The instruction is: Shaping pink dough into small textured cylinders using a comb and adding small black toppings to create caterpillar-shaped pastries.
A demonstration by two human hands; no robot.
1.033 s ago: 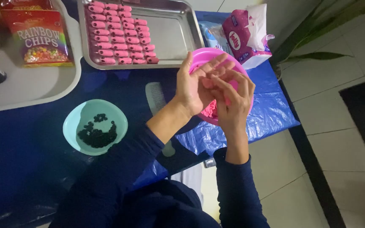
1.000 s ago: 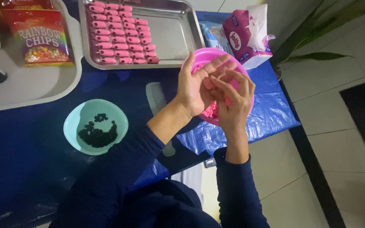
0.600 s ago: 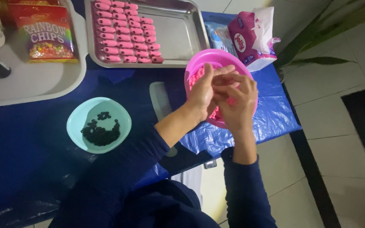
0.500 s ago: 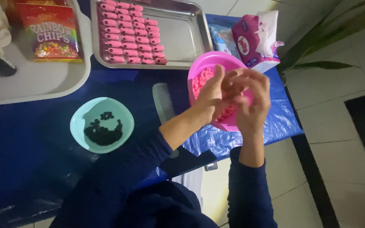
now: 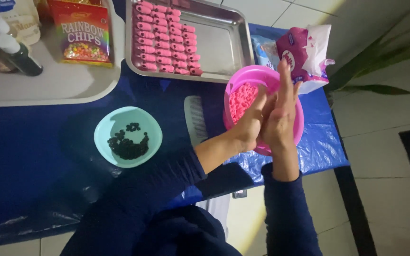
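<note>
Low table draped in dark blue cloth, with crinkled blue plastic sheet spread below and right of the fingertips. Directly under the fingers, pink bowl of pink dough. Just left of the fingers, pale comb; further left, mint bowl holding dark chips. Above and left of the fingertips, steel tray lined with pink ridged pieces; well left of that, grey tray. Just right of the fingertips, pink-and-white packet.
</note>
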